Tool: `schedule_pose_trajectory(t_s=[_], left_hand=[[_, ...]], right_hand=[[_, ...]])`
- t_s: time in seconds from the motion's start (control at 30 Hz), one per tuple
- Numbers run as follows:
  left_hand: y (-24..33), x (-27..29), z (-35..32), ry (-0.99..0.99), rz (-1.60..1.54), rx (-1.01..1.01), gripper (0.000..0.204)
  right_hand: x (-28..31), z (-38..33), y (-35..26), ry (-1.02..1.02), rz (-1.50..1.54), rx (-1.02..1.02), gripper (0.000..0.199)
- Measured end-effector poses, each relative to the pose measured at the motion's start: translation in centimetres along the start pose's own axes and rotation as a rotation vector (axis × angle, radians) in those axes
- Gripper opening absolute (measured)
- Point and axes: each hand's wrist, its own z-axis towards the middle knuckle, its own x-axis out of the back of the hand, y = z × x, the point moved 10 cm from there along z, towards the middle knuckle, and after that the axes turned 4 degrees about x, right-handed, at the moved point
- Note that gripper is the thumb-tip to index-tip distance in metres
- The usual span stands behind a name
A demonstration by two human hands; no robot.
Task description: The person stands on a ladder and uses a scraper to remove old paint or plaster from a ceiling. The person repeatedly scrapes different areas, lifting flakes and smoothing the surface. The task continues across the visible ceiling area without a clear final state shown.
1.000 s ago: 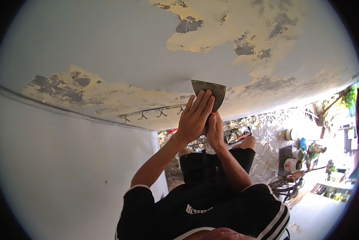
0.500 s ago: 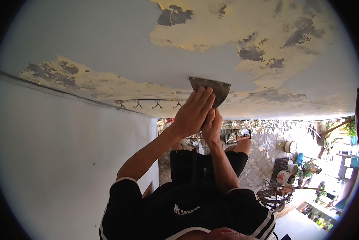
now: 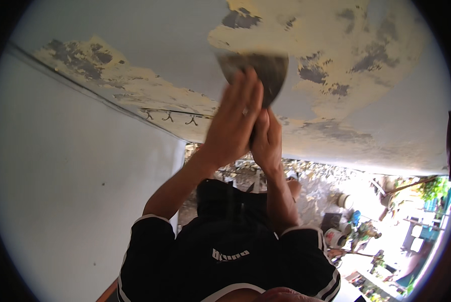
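open: up peeling wall beyond scraper | blocked: hook rail left, side wall farther left

A pale grey wall, blotched cream, lay behind a dark scraper.
The scraper was mottled brownish grey. Left and right of it, ragged cream patches carried darker grey blotches. Below it, the shirt was black with white edging, sleeve stripes and chest mark; the shorts were black. Below and right of it, a bucket was white with red marking, and farther right plants showed bright green.
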Motion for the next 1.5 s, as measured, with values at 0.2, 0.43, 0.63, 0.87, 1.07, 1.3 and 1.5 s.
schedule_pose_trajectory(t_s=[0.2,0.43,0.63,0.87,1.07,1.3,1.5], left_hand=[[0.0,-10.7,-8.9,-0.201,-0.386,0.145,0.070],[-0.3,-9.0,-6.8,0.127,-0.493,0.269,0.083],[0.7,-9.0,-4.5,0.334,-0.637,0.333,0.082],[0.3,-9.4,-4.2,0.472,-0.632,0.349,0.095],[0.4,-9.4,-4.7,0.416,-0.610,0.326,0.094],[1.3,-9.6,-3.9,0.368,-0.582,0.289,0.093],[2.1,-9.9,-4.2,0.362,-0.541,0.295,0.096]], right_hand=[[3.9,-8.2,13.2,0.095,-0.162,-0.134,0.042],[4.5,-4.4,0.4,-0.273,-0.492,-0.106,0.042],[5.6,-3.1,-6.0,-0.408,-0.751,0.109,0.063],[3.8,-3.1,-5.4,-0.290,-0.818,0.112,0.044],[4.3,-3.6,-4.2,-0.166,-0.750,0.095,0.043],[5.7,-4.6,-3.8,-0.123,-0.786,0.095,0.043],[6.2,-3.8,-4.6,-0.214,-0.695,0.200,0.040]])
